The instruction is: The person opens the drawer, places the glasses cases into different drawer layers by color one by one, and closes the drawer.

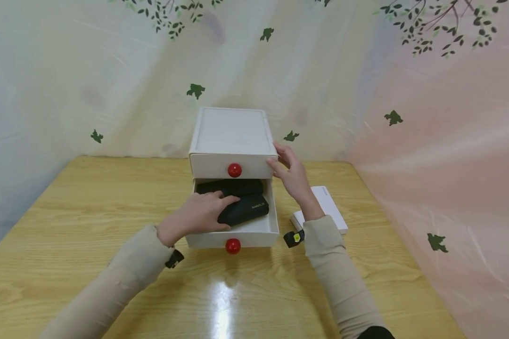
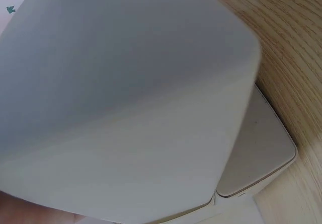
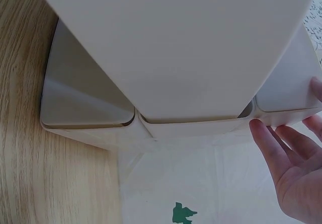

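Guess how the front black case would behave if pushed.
The front black case would probably stay stiff, since its edges look straight. Its angular shape suggests sliding rather than rolling; the surrounding lower drawer might stop it.

The left hand lies over one end of the dark case in the white cabinet's pulled-out lower drawer; that case's lettering is too small for me to read. The black case behind it is partly hidden; its full shape I can't tell. Right of the cabinet, the right wrist blocks part of a white box, its print too tiny. High above the cabinet, leafy branches are cut by the head view's top edge; in front, both sleeves run off the bottom.
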`<action>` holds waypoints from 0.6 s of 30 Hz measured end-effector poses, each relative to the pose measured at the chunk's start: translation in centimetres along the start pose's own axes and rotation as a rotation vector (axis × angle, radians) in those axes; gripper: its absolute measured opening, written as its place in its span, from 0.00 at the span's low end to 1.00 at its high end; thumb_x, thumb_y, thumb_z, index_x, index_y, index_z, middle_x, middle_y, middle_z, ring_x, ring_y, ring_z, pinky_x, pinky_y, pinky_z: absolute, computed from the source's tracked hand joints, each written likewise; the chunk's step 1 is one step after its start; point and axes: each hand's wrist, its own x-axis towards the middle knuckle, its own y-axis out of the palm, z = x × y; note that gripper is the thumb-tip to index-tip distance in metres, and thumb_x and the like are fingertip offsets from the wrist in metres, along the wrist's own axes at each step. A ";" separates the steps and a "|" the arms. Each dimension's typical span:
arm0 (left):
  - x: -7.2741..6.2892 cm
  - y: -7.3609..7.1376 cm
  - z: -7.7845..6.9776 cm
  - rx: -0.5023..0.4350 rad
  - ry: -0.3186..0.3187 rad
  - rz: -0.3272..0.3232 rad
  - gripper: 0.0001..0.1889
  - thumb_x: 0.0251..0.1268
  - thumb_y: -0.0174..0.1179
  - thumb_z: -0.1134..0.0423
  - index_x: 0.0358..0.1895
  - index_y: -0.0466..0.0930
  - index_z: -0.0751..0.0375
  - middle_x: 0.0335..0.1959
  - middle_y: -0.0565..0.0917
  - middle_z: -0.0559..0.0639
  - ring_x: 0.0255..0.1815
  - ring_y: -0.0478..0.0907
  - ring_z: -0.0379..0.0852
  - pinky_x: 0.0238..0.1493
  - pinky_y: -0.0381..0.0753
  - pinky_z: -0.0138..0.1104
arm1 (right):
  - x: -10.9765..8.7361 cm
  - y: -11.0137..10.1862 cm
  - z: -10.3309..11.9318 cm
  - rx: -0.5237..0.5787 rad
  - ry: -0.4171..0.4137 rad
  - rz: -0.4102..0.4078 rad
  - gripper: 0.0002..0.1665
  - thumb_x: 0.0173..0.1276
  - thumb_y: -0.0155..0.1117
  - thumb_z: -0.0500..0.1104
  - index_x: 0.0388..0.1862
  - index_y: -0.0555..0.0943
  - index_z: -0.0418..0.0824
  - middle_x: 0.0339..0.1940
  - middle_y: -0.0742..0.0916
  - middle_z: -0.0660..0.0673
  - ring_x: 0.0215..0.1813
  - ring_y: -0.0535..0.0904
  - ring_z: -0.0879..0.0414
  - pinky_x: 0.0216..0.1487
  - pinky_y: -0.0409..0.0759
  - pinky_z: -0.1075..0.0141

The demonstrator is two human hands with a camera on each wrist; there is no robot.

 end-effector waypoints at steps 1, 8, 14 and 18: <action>0.0 0.0 0.0 -0.008 -0.006 0.006 0.34 0.55 0.69 0.46 0.66 0.72 0.52 0.49 0.82 0.59 0.42 0.81 0.50 0.37 0.83 0.44 | 0.0 0.0 0.0 -0.003 0.002 0.003 0.31 0.72 0.58 0.50 0.72 0.65 0.48 0.73 0.71 0.42 0.71 0.69 0.44 0.56 0.81 0.47; 0.2 0.1 0.0 -0.052 -0.021 0.022 0.36 0.53 0.71 0.46 0.66 0.71 0.53 0.50 0.81 0.59 0.43 0.80 0.50 0.40 0.83 0.46 | 0.0 0.0 -0.1 0.012 0.025 0.008 0.32 0.72 0.58 0.51 0.73 0.65 0.49 0.73 0.71 0.43 0.72 0.68 0.44 0.59 0.78 0.44; 0.3 0.2 0.0 -0.070 -0.028 0.034 0.36 0.52 0.71 0.46 0.66 0.72 0.53 0.51 0.81 0.59 0.43 0.79 0.50 0.41 0.82 0.44 | 0.0 0.0 0.0 0.015 0.029 0.007 0.32 0.72 0.58 0.49 0.73 0.64 0.47 0.73 0.71 0.42 0.72 0.68 0.43 0.60 0.77 0.42; 0.3 0.3 0.1 -0.086 -0.038 0.042 0.36 0.53 0.70 0.46 0.66 0.72 0.53 0.52 0.81 0.59 0.43 0.78 0.49 0.41 0.82 0.43 | 0.0 0.1 0.1 0.014 0.023 0.002 0.32 0.72 0.58 0.49 0.73 0.64 0.47 0.73 0.71 0.42 0.72 0.68 0.43 0.59 0.77 0.42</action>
